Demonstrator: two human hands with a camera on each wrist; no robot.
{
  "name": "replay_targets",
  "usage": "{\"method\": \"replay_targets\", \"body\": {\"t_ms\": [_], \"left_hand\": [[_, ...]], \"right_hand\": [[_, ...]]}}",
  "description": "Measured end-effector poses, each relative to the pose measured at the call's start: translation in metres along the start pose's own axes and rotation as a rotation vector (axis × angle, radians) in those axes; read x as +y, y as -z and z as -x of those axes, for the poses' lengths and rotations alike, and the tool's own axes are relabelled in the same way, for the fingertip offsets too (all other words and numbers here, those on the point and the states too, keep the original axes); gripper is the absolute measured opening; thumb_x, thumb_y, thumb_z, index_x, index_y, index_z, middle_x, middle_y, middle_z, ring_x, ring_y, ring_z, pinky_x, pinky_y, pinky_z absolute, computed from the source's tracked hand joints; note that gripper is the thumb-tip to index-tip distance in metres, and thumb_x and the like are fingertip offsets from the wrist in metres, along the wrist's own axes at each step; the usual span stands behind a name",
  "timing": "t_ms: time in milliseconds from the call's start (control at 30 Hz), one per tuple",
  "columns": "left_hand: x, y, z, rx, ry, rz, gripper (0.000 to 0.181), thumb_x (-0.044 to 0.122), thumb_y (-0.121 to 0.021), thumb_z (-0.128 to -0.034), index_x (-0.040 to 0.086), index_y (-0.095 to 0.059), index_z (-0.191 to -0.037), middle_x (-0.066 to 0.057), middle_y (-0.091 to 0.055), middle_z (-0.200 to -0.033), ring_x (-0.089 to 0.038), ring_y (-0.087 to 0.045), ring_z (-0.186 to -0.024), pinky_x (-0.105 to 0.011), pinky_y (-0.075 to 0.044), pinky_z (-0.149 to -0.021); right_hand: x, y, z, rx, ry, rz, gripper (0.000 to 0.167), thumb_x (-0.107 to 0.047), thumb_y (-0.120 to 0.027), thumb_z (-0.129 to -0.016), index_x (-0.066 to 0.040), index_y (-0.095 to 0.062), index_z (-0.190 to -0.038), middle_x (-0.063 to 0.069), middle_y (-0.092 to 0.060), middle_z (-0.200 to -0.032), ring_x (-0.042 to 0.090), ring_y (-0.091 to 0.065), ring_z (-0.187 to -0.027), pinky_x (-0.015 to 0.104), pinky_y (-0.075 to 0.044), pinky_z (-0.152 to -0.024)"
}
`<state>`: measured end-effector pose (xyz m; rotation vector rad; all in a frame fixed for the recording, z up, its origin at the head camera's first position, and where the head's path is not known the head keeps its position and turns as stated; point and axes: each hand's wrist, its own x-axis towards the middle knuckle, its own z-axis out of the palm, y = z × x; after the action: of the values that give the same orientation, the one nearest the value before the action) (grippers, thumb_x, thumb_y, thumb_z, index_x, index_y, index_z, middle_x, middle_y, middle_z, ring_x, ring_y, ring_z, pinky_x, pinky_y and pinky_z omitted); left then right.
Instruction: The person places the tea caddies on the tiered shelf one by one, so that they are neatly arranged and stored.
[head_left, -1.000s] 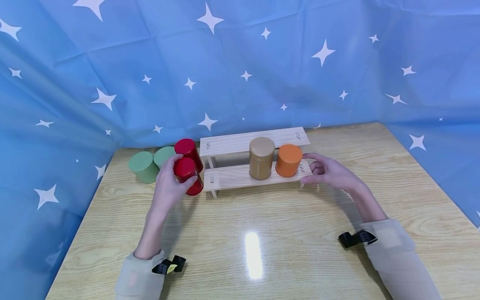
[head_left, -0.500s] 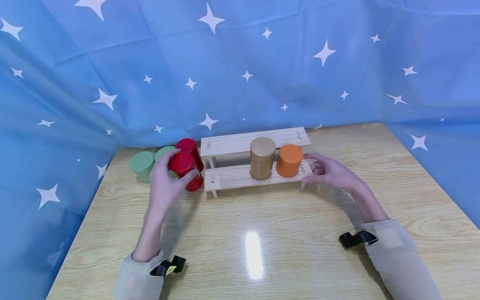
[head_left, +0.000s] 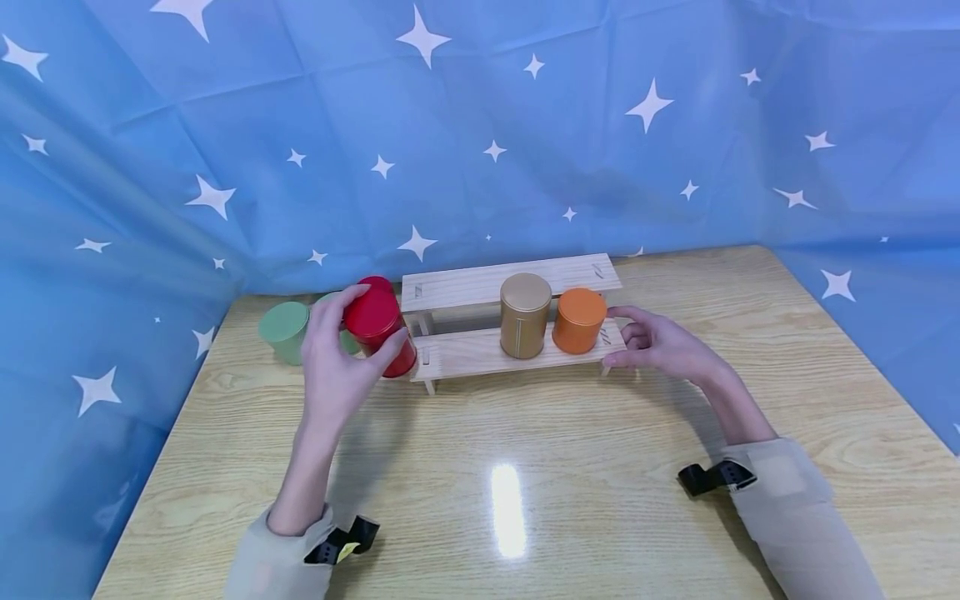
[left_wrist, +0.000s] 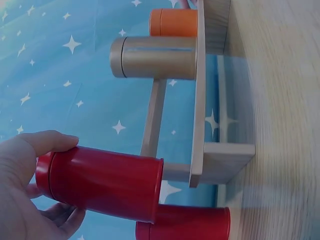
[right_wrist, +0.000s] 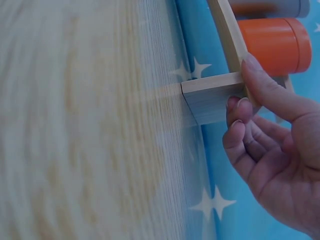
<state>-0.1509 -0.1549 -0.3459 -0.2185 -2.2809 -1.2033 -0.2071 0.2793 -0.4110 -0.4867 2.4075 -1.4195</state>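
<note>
Red canister (head_left: pixel 377 325) held aloft — near the left end of the wooden rack (head_left: pixel 465 353).
Left hand (head_left: pixel 333 362) pinches it near its top, slightly tilted; right hand (head_left: pixel 651 340) pinches the rack's right end. That high grip could slip — or a low swing might knock the gold canister (head_left: pixel 524 325).

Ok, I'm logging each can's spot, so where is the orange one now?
In the head view, the orange can stands near the right end of the lower wooden shelf, between the gold can and the right hand.
</note>
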Motion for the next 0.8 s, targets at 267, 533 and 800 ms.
{"method": "replay_targets", "body": {"t_ms": [267,533,800], "left_hand": [[0.007,-0.014,0.003,-0.045,-0.022,0.042,0.071,0.013,-0.09,-0.073,0.007,-0.058,-0.136,-0.014,-0.057,-0.128,-0.027,-0.054,-0.115,-0.048,-0.055,-0.084],[0.011,-0.03,0.002,-0.07,-0.046,0.071,0.069,0.016,-0.089,-0.0751,0.004,-0.057,-0.136,-0.013,-0.057,-0.128,-0.026,-0.054,-0.115,-0.046,-0.056,-0.084],[0.014,-0.044,0.002,-0.129,0.016,0.117,0.068,0.018,-0.088,-0.0777,0.007,-0.056,-0.137,-0.011,-0.056,-0.126,-0.023,-0.054,-0.111,-0.046,-0.056,-0.083]], "right_hand": [[0.001,0.001,-0.001,-0.014,-0.006,-0.03,0.079,-0.017,-0.079,-0.089,-0.003,-0.032,-0.152,0.003,-0.042,-0.072,0.012,-0.037,-0.059,0.033,-0.042,-0.059],[0.0,0.001,0.0,-0.016,0.007,-0.037,0.079,-0.014,-0.079,-0.089,-0.002,-0.032,-0.152,0.004,-0.043,-0.071,0.012,-0.04,-0.058,0.036,-0.042,-0.058],[-0.002,0.0,0.0,-0.017,0.013,-0.058,0.08,-0.012,-0.079,-0.089,-0.001,-0.032,-0.152,0.006,-0.049,-0.072,0.014,-0.043,-0.058,0.036,-0.044,-0.056]]}}
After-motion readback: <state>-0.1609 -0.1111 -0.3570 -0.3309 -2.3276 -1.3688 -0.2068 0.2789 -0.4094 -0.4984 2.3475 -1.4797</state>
